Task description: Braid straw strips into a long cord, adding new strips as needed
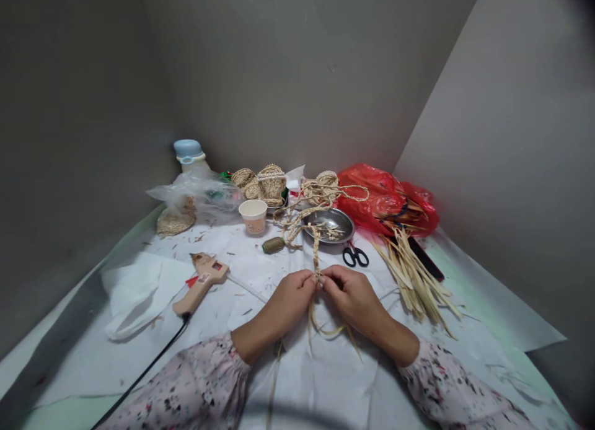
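Observation:
Both of my hands meet at the middle of the table over a braided straw cord (316, 251). My left hand (294, 295) pinches the braid's near end from the left. From the right, my right hand (352, 295) pinches it at the same spot, fingertips touching or nearly so. Loose straw strands (331, 334) hang from under the fingers toward me. Beyond the hands the cord runs up past a steel bowl (344, 236) holding straw scraps, and loops in a tangle behind it. Exactly which strand each hand grips is hidden by the fingers.
Left lies a hot glue gun (202, 287) with a black cable, beside a white sheet (139, 300). A paper cup (253, 219), thread spool (273, 245) and black-handled scissors (356, 256) stand or lie ahead. Flat straw strips (416, 281) spread from a red plastic bag (376, 191) on the right.

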The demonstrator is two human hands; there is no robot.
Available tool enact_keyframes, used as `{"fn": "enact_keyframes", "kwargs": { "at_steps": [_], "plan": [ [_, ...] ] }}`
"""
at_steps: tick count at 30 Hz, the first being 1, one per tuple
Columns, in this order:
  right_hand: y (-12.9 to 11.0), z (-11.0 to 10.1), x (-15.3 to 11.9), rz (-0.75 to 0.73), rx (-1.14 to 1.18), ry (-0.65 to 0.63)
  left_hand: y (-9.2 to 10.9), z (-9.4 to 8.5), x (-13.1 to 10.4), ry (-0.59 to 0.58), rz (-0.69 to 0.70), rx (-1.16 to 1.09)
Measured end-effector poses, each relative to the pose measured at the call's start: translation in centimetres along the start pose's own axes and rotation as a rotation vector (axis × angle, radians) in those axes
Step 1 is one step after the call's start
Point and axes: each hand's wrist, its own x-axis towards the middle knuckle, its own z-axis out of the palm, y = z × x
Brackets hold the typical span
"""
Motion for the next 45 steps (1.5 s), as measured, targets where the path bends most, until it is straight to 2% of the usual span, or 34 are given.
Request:
{"fn": "enact_keyframes", "kwargs": {
  "at_steps": [4, 8, 11, 15, 19, 23, 29, 32, 36, 40, 45],
  "plan": [
    [-0.2, 0.0, 0.0, 0.010, -0.054, 0.022, 0.8, 0.0, -0.6, 0.042, 0.052, 0.253],
    [0.0, 0.0, 0.1, 0.028, -0.085, 0.048, 1.7, 0.1, -1.5, 0.171, 0.089, 0.505],
    [0.1, 0.0, 0.1, 0.049, -0.088, 0.062, 2.2, 0.3, -2.0, 0.233, 0.144, 0.598],
    [-0.1, 0.1, 0.0, 0.082, -0.041, 0.060, 2.4, 0.7, -2.3, 0.153, 0.207, 0.580],
    [0.0, 0.2, 0.1, 0.125, 0.104, 0.064, 2.1, 0.9, -2.4, 0.093, 0.234, 0.596],
    [0.2, 0.3, 0.3, 0.195, 0.242, 0.056, 1.8, 1.0, -2.6, 0.065, 0.248, 0.706],
    [0.4, 0.4, 0.4, 0.165, 0.304, 0.109, 1.8, 1.1, -2.8, 0.036, 0.252, 0.830],
    [0.3, 0.4, 0.4, 0.200, 0.332, 0.102, 1.9, 1.3, -2.9, -0.001, 0.243, 0.904],
    [0.1, 0.4, 0.2, 0.313, 0.515, 0.051, 2.0, 1.4, -3.1, -0.007, 0.248, 0.900],
    [0.2, 0.6, 0.2, 0.331, 0.718, 0.024, 2.0, 1.5, -3.0, -0.013, 0.210, 0.841],
    [0.2, 0.0, 0.8, 0.352, 0.791, 0.098, 2.3, 1.1, -2.7, 0.069, 0.125, 0.686]
  ]
}}
